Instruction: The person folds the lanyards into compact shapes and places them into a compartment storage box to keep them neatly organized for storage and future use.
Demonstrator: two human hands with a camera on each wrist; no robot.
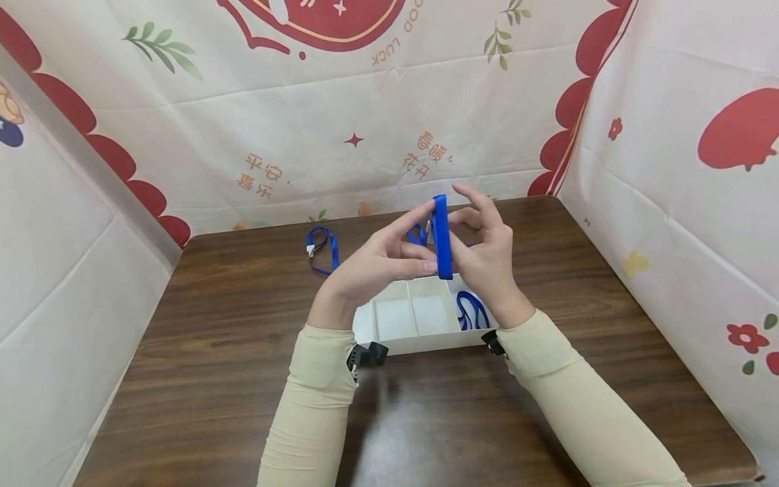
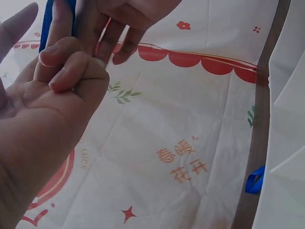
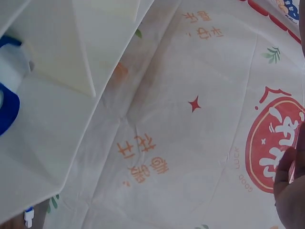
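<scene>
A blue lanyard [image 1: 443, 237] is held up in a narrow band between both hands, above a white divided box [image 1: 426, 343]. My left hand [image 1: 389, 260] has its index finger and thumb spread at the band's upper and lower ends; in the left wrist view its other fingers are curled toward the palm. My right hand [image 1: 487, 253] holds the band from the right, thumb against it and index finger raised. The band hides part of that grip. Another blue lanyard [image 1: 473, 311] lies coiled in the box's right compartment.
On the brown table [image 1: 213, 325], behind the box to the left, lies a looped lanyard [image 1: 334, 251] with a white clip. More blue strap [image 1: 416, 235] shows behind the left hand. Printed white cloth [image 1: 341, 101] hangs at the back and sides.
</scene>
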